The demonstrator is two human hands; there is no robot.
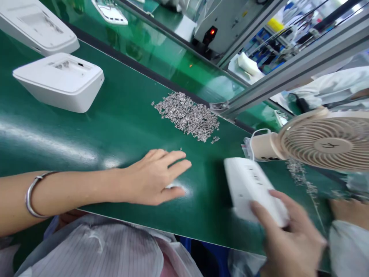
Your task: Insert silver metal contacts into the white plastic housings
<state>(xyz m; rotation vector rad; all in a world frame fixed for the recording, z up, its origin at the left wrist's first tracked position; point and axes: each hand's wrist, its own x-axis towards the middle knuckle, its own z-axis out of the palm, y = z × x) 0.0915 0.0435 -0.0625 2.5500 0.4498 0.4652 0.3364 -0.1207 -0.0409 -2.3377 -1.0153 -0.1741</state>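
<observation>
My left hand (157,177), a metal bangle (30,196) on its wrist, is over the green tabletop with the palm down and its fingers spread. Nothing shows between those fingers. Beyond it lies a heap of small shiny metal parts (188,115), too fine to identify, with a few strays near my fingertips. On the right, my right hand (294,238) grips one end of a white plastic housing (250,184), thumb on one side and fingers on the other. A row of small slots shows on the housing's face. It is tilted and slightly blurred.
Two larger white housings (60,86) with recessed tops stand at the far left. A beige fan (325,144) is at the right, with more metal bits (296,171) under it. A co-worker's hand (351,211) rests at the right edge. A metal frame post (288,65) rises behind the table.
</observation>
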